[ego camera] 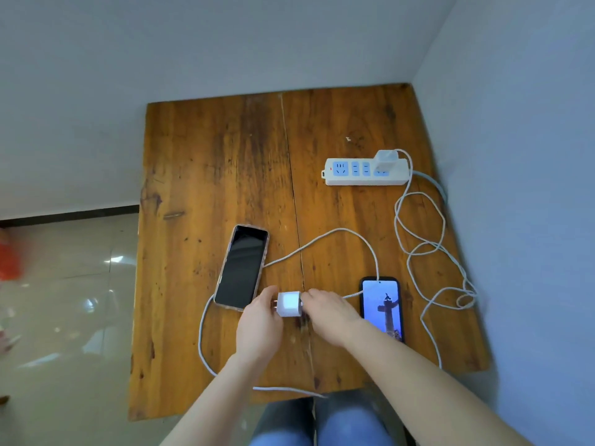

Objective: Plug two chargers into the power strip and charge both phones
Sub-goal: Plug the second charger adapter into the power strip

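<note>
My left hand [257,320] grips a white charger cube [288,304] just above the wooden table [199,162], its metal prongs pointing left. My right hand [331,313] pinches at the cube's right face, where a white cable [352,295] leaves toward the right phone. The cable's end is hidden by my fingers. A dark-screened phone [241,268] lies to the left, and a phone with a lit screen [383,304] lies to the right. The white power strip [347,180] sits at the back right with a second white charger [384,159] plugged into it.
Loose white cable loops [425,239] cover the table's right side near the wall. Another cable curls off the table's front edge [201,342]. Walls close the back and right. My knees in jeans [322,423] are under the front edge.
</note>
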`<state>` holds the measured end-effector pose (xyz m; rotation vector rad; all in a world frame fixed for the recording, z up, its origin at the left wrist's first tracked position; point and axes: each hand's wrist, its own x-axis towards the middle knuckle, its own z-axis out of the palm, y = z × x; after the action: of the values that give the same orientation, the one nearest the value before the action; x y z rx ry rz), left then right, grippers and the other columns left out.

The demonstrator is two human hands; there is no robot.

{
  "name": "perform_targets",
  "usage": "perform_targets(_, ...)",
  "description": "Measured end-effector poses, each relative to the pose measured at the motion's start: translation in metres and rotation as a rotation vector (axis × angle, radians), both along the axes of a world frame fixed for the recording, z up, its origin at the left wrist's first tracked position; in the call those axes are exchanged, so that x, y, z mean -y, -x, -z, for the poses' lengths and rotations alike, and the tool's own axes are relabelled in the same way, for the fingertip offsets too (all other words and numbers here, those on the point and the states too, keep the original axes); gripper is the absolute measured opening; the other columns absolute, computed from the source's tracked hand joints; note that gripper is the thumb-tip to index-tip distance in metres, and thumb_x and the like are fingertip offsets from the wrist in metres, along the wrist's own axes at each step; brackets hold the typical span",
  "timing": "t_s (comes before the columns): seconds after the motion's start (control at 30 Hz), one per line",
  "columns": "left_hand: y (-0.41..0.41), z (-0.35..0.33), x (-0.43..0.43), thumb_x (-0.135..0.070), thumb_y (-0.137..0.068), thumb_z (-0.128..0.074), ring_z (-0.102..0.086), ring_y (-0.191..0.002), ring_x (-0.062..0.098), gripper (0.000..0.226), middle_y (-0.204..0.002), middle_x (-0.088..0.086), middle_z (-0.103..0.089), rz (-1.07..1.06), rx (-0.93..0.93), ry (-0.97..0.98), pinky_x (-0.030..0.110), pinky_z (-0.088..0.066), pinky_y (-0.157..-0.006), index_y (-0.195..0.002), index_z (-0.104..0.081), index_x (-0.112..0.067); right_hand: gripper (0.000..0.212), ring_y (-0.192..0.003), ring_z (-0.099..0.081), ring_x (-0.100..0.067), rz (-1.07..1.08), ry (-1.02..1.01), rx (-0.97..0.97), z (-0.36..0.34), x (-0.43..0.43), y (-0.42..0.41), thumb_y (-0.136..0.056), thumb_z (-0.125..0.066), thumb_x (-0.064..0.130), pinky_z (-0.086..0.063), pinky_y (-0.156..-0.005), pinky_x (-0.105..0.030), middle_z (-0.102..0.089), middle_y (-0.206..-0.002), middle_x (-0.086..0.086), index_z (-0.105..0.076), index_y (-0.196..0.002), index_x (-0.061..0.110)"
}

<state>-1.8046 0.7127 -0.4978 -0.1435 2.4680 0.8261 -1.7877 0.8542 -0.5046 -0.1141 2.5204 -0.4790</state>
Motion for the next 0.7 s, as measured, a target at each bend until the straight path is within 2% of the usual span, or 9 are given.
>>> perform_targets(0.07,0.016,-0.005,-0.012,-0.004,-0.091,-0.046,-0.055,-0.121,0.021,0.049,-0.134,0.001,-0.058,-0.042,-0.039,-0.028,0.038,-0.049,-0.097,-0.137,-0.048,-0.021,0.027,-0.095,-0.057,-0.035,0.144,0.046,0.014,-0.009,-0.022,0.014,-0.091,-0.041,0.000,-0.041,-0.071,-0.039,-0.058,-0.110,-0.016,-0.051,-0.114,0.007)
perform_targets(0.13,0.036,-0.011,-0.027,-0.003,-0.090,-0.044,-0.056,-0.118,0.023,0.050,-0.134,0.002,-0.058,-0.058,-0.083,-0.045,0.041,-0.050,-0.096,-0.137,-0.047,-0.021,0.022,-0.088,-0.060,-0.033,0.323,0.085,-0.003,-0.023,-0.047,0.035,-0.097,-0.036,0.011,-0.041,-0.064,-0.036,-0.062,-0.106,-0.015,-0.054,-0.110,0.008)
perform_targets(0.2,0.058,-0.015,-0.046,-0.004,-0.089,-0.045,-0.055,-0.119,0.022,0.051,-0.136,0.002,-0.055,0.006,-0.120,-0.048,0.040,-0.049,-0.096,-0.137,-0.047,-0.020,0.028,-0.078,-0.061,-0.027,0.410,0.105,-0.038,-0.040,-0.076,0.063,-0.101,-0.034,0.022,-0.041,-0.056,-0.032,-0.065,-0.098,-0.013,-0.057,-0.106,0.008)
perform_targets(0.3,0.091,-0.016,-0.080,-0.006,-0.088,-0.046,-0.043,-0.131,0.021,0.053,-0.146,0.002,-0.045,0.166,-0.173,-0.021,0.035,-0.041,-0.100,-0.140,-0.042,-0.016,0.029,-0.075,-0.061,-0.019,0.422,0.101,-0.099,-0.066,-0.116,0.109,-0.100,-0.039,0.030,-0.045,-0.054,-0.027,-0.062,-0.089,-0.003,-0.062,-0.098,0.012)
perform_targets(0.4,0.120,-0.015,-0.115,-0.009,-0.090,-0.050,-0.027,-0.142,0.023,0.060,-0.157,0.001,-0.026,0.287,-0.175,0.027,0.038,-0.038,-0.106,-0.146,-0.032,-0.019,0.030,-0.072,-0.059,-0.018,0.393,0.030,-0.203,-0.084,-0.148,0.158,-0.097,-0.046,0.030,-0.041,-0.054,-0.027,-0.064,-0.086,-0.006,-0.066,-0.095,0.008)
perform_targets(0.47,0.136,-0.012,-0.135,-0.011,-0.090,-0.052,-0.016,-0.146,0.024,0.068,-0.160,0.000,-0.015,0.352,-0.164,0.035,0.041,-0.034,-0.110,-0.150,-0.022,-0.022,0.028,-0.060,-0.055,-0.012,0.365,0.009,-0.241,-0.090,-0.162,0.185,-0.095,-0.051,0.029,-0.035,-0.050,-0.023,-0.063,-0.074,-0.002,-0.065,-0.087,0.007)
perform_targets(0.57,0.154,-0.007,-0.157,-0.015,-0.092,-0.050,-0.002,-0.147,0.022,0.074,-0.161,-0.002,-0.003,0.427,-0.150,0.058,0.044,-0.026,-0.114,-0.152,-0.009,-0.022,0.028,-0.051,-0.047,-0.010,0.332,-0.042,-0.194,-0.086,-0.176,0.211,-0.096,-0.052,0.025,-0.031,-0.048,-0.023,-0.045,-0.058,0.004,-0.057,-0.075,0.008)
perform_targets(0.63,0.160,-0.003,-0.164,-0.018,-0.093,-0.050,0.005,-0.147,0.022,0.075,-0.161,-0.004,0.002,0.480,-0.136,0.123,0.046,-0.020,-0.115,-0.152,-0.003,-0.023,0.030,-0.052,-0.048,-0.015,0.287,-0.079,-0.142,-0.080,-0.182,0.219,-0.096,-0.051,0.020,-0.034,-0.050,-0.027,-0.045,-0.057,0.000,-0.058,-0.069,0.007)
perform_targets(0.7,0.163,0.000,-0.165,-0.022,-0.095,-0.050,0.009,-0.147,0.022,0.077,-0.161,-0.005,0.005,0.529,-0.102,0.181,0.047,-0.017,-0.115,-0.152,0.002,-0.023,0.040,-0.046,-0.045,-0.014,0.270,-0.074,-0.131,-0.077,-0.186,0.225,-0.093,-0.054,0.016,-0.035,-0.048,-0.028,-0.044,-0.051,-0.002,-0.051,-0.054,0.014)
